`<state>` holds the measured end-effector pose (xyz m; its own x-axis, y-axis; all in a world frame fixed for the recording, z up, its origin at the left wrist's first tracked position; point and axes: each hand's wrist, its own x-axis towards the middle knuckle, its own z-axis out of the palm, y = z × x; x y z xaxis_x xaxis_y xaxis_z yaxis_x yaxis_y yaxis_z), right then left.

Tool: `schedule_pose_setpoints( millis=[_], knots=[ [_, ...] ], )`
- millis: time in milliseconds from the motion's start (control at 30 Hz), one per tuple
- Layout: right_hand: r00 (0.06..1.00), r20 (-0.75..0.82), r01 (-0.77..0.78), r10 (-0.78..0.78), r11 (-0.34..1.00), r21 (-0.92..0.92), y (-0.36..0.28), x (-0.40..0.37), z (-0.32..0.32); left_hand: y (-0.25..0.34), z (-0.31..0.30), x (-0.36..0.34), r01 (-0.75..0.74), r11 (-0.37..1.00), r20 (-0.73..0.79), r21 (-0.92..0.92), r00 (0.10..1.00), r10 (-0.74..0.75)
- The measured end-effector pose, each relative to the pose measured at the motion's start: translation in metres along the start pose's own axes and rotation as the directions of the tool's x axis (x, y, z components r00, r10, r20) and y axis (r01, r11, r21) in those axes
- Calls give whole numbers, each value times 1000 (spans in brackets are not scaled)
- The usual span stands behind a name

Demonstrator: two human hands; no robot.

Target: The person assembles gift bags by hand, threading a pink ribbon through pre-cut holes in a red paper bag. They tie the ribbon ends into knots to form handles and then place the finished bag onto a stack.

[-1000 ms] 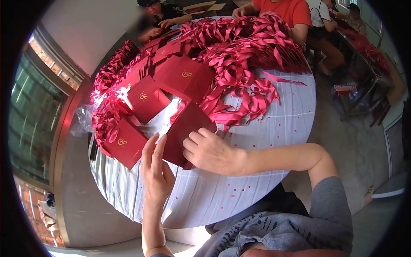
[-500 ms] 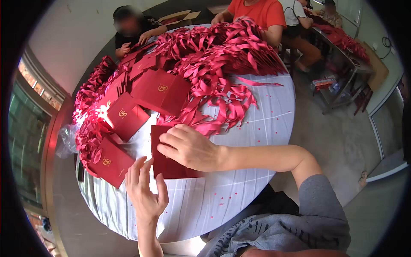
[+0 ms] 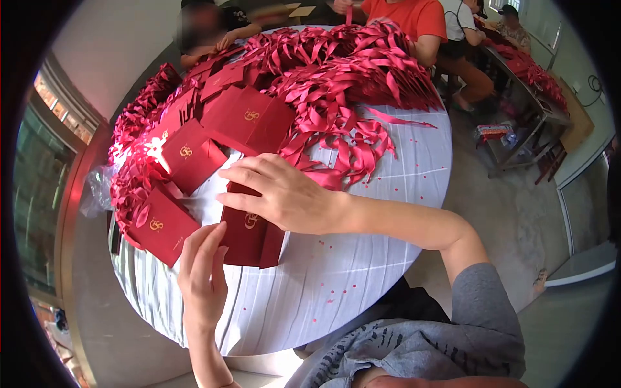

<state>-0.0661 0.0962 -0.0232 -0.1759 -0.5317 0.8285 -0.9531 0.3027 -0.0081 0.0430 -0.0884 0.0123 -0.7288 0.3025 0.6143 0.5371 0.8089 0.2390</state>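
Observation:
A dark red paper bag (image 3: pixel 246 239) with a gold emblem lies flat on the tablecloth in front of me, a folded flap along its right side. Across its upper part rests my right hand (image 3: pixel 284 197), fingers stretched out and slightly apart, hiding the bag's top. My left hand (image 3: pixel 204 278) is at the bag's left edge, its fingertips against or just beside it and the thumb a little apart. Close by on the left lies another red bag (image 3: pixel 165 223) with the same emblem; a further red bag (image 3: pixel 191 155) lies above it.
A white cloth (image 3: pixel 310 297) with small red dots covers the round table. Red ribbon bundles (image 3: pixel 349 77) and more bags (image 3: pixel 249 116) pile up at the back and left. Two people sit across the table; others are at a second table (image 3: pixel 530 77) at the back right.
The bag in front of me now shows its emblem and a right-hand flap, where a plain surface showed before. My right hand has moved slightly up, its fingers straighter; my left thumb is closer to its fingers.

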Motion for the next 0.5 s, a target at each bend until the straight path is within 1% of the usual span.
schedule_pose_setpoints(
  millis=[33, 100, 167, 200, 233, 267, 300, 333, 367, 400, 433, 467, 500],
  knots=[
    [1000, -13, 21, -21, 999, -44, -5, -2, -2, 1, -4, -2, -47, 999, 24, -5, 999, 47],
    [997, -44, 51, -58, 987, -152, -16, -7, -9, 5, -4, -9, -34, 999, 28, 32, 999, 33],
    [997, -47, 49, -58, 981, -187, -24, -12, -26, 13, -1, -15, -21, 1000, 14, -7, 1000, 21],
    [997, -30, 57, -65, 972, -227, -29, -15, -33, 12, 2, -20, -38, 999, 53, 28, 998, 37],
    [999, 6, 47, -47, 969, -243, -33, -19, -43, 14, 3, -20, -106, 988, 61, 109, 993, 100],
    [999, 38, 34, -24, 963, -269, -36, -22, -51, 19, 3, -17, -158, 977, 71, 144, 986, 149],
    [997, 77, 23, -2, 962, -273, -38, -25, -59, 19, 7, -16, -183, 973, 61, 139, 982, 176],
    [998, 59, 0, 13, 976, -216, -36, -31, -62, 21, 9, -13, -228, 958, 73, 171, 973, 219],
    [998, 61, -19, 29, 987, -162, -36, -38, -64, 22, 14, -14, -262, 933, 63, 246, 965, 254],
    [997, 64, -42, 49, 993, -111, -36, -42, -65, 22, 20, -14, -280, 926, 64, 254, 960, 273],
    [998, 57, -26, 33, 991, -129, -37, -44, -65, 22, 25, -15, -267, 928, 59, 261, 964, 261],
    [998, 61, -21, 29, 992, -121, -38, -45, -65, 23, 29, -16, -255, 934, -8, 250, 964, 265],
    [998, 27, -51, 53, 996, -78, -40, -45, -65, 25, 31, -17, -248, 938, -72, 241, 960, 272]
  ],
)
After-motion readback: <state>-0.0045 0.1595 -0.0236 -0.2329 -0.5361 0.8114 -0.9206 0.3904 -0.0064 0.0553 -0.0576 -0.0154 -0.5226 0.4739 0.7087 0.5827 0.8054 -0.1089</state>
